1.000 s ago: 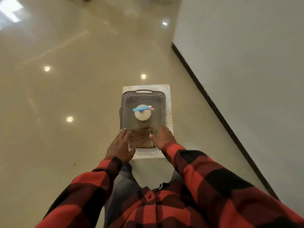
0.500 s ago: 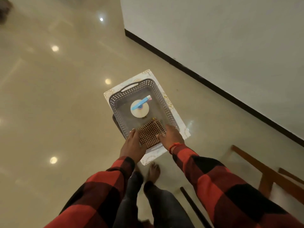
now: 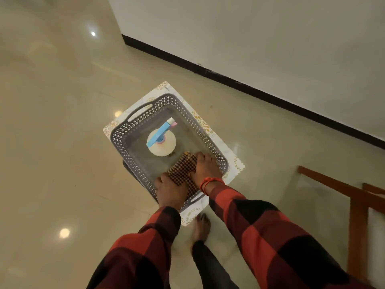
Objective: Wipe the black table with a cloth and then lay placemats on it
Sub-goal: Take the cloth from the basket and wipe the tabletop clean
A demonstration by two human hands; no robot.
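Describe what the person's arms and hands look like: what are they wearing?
Both arms are covered by long, loose sleeves in a large red and black check, reaching down to the wrists. The left hand is bare, with no glove, ring or band visible. The right hand is also bare, but a red-orange thread band is wound around its wrist, just above the cuff.

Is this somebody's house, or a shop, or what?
Most likely a room in a home, maybe near a dining area. The floor is shiny beige tile, a plain wall has a dark skirting strip, and a wooden chair stands at the right. The person walks barefoot, carrying a basket.
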